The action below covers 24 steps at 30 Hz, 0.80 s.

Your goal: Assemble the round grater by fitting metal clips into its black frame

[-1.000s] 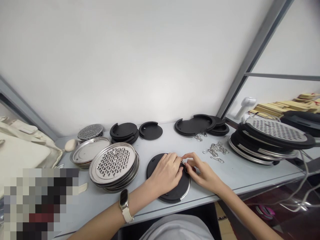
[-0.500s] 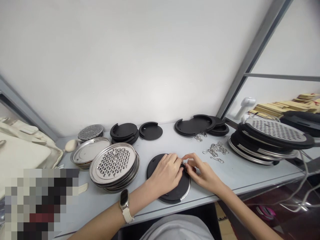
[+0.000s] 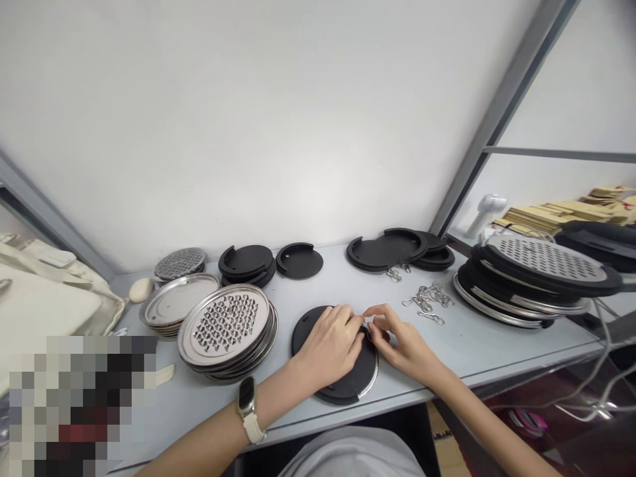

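A black round holder point(image 3: 342, 384) with a metal rim showing at its right lies flat near the table's front edge. My left hand point(image 3: 332, 346) rests on top of it, fingers bent together toward its upper right edge. My right hand point(image 3: 397, 341) pinches a small shiny metal piece point(image 3: 366, 326) at that edge, between thumb and index finger; the fingers partly hide it. What my left fingertips grip, if anything, is hidden. Several metal clips point(image 3: 431, 298) lie loose just beyond my right hand.
Stacked metal grater discs point(image 3: 226, 328) and plain metal discs point(image 3: 179, 301) stand at the left. Black holders point(image 3: 247, 263) line the wall, with more point(image 3: 387, 250) at right. Assembled graters point(image 3: 546, 262) are piled far right. A cloth bag point(image 3: 50, 298) is at left.
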Each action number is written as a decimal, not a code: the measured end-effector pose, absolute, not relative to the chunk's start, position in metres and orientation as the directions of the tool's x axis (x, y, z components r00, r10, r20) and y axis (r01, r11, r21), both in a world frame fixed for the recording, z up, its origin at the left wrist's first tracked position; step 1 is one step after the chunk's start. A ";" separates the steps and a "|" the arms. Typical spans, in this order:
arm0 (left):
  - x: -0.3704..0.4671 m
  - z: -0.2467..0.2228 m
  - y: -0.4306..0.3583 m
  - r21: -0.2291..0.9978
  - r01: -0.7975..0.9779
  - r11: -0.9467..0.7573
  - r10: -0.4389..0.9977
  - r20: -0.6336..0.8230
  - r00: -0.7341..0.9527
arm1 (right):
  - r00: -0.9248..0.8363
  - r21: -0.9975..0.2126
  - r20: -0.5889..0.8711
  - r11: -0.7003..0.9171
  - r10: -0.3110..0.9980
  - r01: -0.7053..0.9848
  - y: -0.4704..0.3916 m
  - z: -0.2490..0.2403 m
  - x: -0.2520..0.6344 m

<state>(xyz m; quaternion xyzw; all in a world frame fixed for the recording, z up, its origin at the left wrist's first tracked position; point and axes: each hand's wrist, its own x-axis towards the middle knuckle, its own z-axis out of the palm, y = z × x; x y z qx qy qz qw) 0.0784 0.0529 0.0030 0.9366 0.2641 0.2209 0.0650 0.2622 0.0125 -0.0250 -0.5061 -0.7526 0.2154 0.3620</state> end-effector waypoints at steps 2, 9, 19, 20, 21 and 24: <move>0.079 0.003 0.053 0.237 0.464 -0.854 0.521 0.379 0.765 | -0.228 -0.688 0.326 0.395 0.918 0.608 0.012 -0.025 0.262; 0.079 0.003 0.053 0.239 0.465 -0.852 0.523 0.381 0.763 | -0.228 -0.666 0.345 0.409 0.910 0.623 0.012 -0.025 0.262; 0.079 0.002 0.054 0.240 0.471 -0.849 0.528 0.381 0.759 | -0.227 -0.689 0.330 0.398 0.916 0.606 0.013 -0.024 0.264; 0.079 0.002 0.054 0.241 0.472 -0.848 0.530 0.380 0.758 | -0.242 -0.693 0.315 0.396 0.918 0.602 0.013 -0.023 0.263; 0.079 0.002 0.054 0.242 0.473 -0.847 0.531 0.380 0.757 | -0.254 -0.697 0.302 0.395 0.919 0.598 0.013 -0.021 0.262; 0.079 0.002 0.054 0.244 0.471 -0.848 0.531 0.378 0.758 | -0.272 -0.703 0.286 0.394 0.919 0.592 0.012 -0.017 0.261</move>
